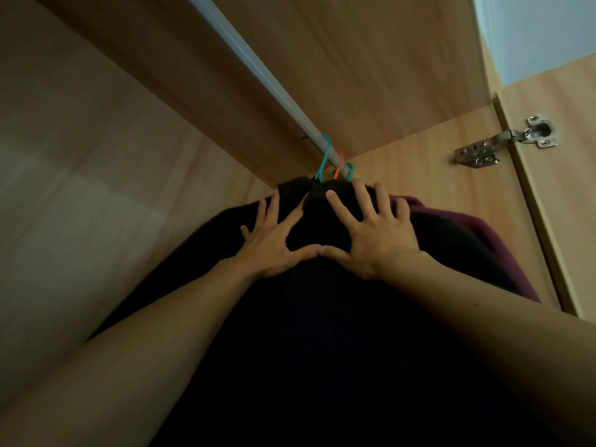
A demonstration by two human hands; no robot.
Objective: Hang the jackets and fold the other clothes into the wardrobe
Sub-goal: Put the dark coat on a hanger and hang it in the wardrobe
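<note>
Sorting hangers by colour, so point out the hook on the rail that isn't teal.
The orange hook, hanging between the two teal hooks, just above the right hand.

Plain black jacket (322, 317) without visible pattern, maroon garment (483, 227), teal hanger hook (324, 156), orange hanger hook (338, 167), pale grey-white rail (258, 69), light brown wood-grain wardrobe panels (354, 59), shiny silver hinge (503, 140), pale bluish-white wall (541, 33)

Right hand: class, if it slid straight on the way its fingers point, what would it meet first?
Probably the hanger hooks on the rail, just past the right hand, which lies spread on the black jacket. Depth is unclear, so it might pass under them.
</note>
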